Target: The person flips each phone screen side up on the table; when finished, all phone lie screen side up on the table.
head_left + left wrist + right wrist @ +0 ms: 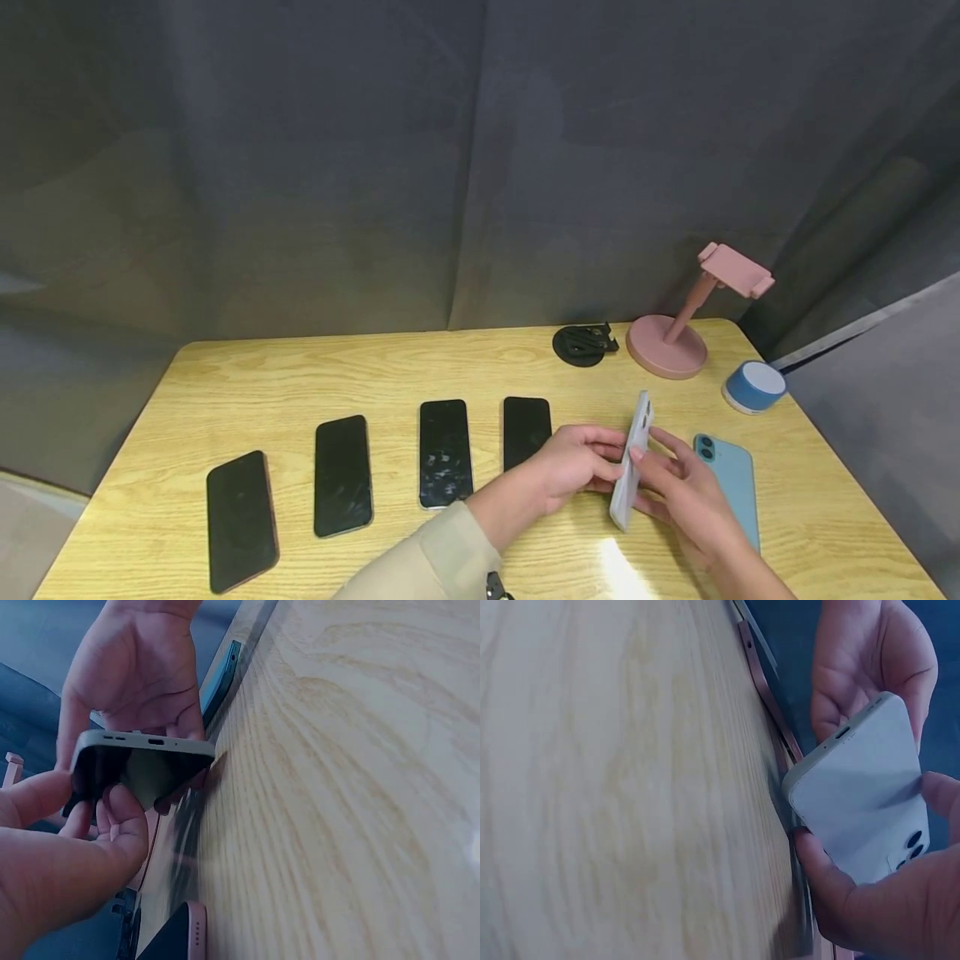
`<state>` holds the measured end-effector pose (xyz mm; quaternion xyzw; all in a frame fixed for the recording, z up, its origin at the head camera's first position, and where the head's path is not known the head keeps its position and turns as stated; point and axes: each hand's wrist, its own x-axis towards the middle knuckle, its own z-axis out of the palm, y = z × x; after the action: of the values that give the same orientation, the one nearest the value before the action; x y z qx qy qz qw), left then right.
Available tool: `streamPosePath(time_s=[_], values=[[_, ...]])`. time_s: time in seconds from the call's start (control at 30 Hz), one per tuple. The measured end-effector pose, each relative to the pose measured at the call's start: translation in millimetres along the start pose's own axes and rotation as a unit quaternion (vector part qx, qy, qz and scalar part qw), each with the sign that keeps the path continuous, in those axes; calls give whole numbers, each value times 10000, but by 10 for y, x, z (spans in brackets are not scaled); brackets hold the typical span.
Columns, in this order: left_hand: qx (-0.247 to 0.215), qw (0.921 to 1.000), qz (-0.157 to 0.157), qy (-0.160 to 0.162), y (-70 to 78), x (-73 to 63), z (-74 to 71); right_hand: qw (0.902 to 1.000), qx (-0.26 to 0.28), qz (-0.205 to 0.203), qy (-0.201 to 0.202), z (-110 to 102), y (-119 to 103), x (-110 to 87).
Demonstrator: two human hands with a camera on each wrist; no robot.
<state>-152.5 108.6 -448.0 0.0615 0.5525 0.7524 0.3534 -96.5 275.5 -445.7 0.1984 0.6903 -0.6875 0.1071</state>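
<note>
A white smartphone stands nearly on edge just above the table, held between both hands. My left hand holds it from the dark screen side, its fingers bent against the glass and edge in the left wrist view. From the other side, my right hand grips the phone's edges with thumb and fingers. The pale back of the smartphone and its camera lenses show in the right wrist view. Beside the right hand, a light blue phone lies back up. A dark-screened phone lies behind my left hand, partly covered.
Three more phones lie screen up to the left: one phone, another phone and a leftmost phone. At the back right are a black folded stand, a pink phone stand and a blue-and-white cylinder. Dark curtain hangs behind.
</note>
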Motion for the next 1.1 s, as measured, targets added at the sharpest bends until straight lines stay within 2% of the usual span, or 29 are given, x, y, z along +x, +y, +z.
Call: streamPosePath(time_s=[0.13, 0.23, 0.33, 0.43, 0.53, 0.6, 0.67, 0.73, 0.8, 0.9, 0.97, 1.1], values=[[226, 9997, 123, 17, -15, 3, 15, 9988, 451, -140, -135, 11, -7, -27], [861, 9957, 258, 240, -27, 7, 35, 9966, 652, -399, -303, 4, 6, -48], [1537, 9863, 312, 512, -24, 14, 57, 9897, 932, -848, -678, -17, 40, -64], [1599, 9830, 218, 877, -26, 19, 96, 9710, 1434, -1342, -1360, -52, 97, -65], [1205, 9847, 147, 1248, -38, 30, 151, 9415, 2018, -1698, -2098, -77, 155, -50], [1047, 9832, 161, 1483, -45, 34, 180, 9268, 2260, -1846, -2365, -80, 182, -42], [959, 9813, 243, 1654, -42, 38, 196, 9206, 2395, -1922, -2413, -79, 195, -39], [895, 9785, 309, 1832, -32, 37, 197, 9227, 2495, -1912, -2234, -77, 197, -46], [775, 9758, 355, 2013, -21, 41, 189, 9307, 2485, -1875, -1923, -77, 192, -56], [587, 9714, 386, 2270, -4, 44, 175, 9517, 2290, -1704, -1129, -78, 174, -75], [542, 9678, 398, 2427, -3, 51, 172, 9670, 1979, -1511, -542, -80, 161, -84], [517, 9650, 418, 2535, -11, 55, 184, 9850, 1294, -1056, 424, -89, 128, -81]])
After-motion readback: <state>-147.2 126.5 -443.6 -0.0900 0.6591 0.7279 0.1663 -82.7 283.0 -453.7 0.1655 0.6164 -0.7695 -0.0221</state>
